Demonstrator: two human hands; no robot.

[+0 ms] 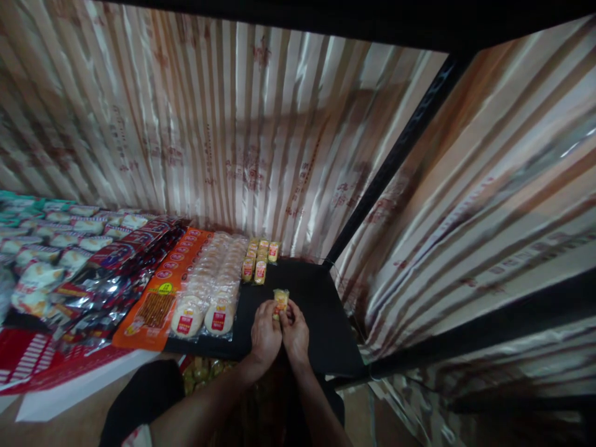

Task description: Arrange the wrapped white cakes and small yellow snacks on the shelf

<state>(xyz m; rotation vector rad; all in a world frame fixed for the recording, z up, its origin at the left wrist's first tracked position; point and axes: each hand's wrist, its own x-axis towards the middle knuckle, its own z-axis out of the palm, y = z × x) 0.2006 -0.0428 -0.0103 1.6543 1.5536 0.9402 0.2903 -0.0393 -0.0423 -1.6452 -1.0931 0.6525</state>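
Note:
Between my two hands I hold a small yellow wrapped snack packet [280, 299] above a black shelf [321, 310]. My left hand [266, 328] grips it from the left side, fingers curled round its edge. From the right, the fingertips of my right hand [295, 329] pinch its lower part. Several similar yellow snack packets [261, 271] stand in short rows at the back of the shelf, a little beyond my hands. Left of these are rows of round crackers [218, 318] in clear wrappers.
An orange bag of pretzel sticks [156, 307], dark red packets [125, 251] and white snack packs [40, 279] fill the left side. Black shelf posts [395, 161] and striped plastic sheeting [261, 149] close off the back and right. More wrapped goods [202, 372] lie below the shelf.

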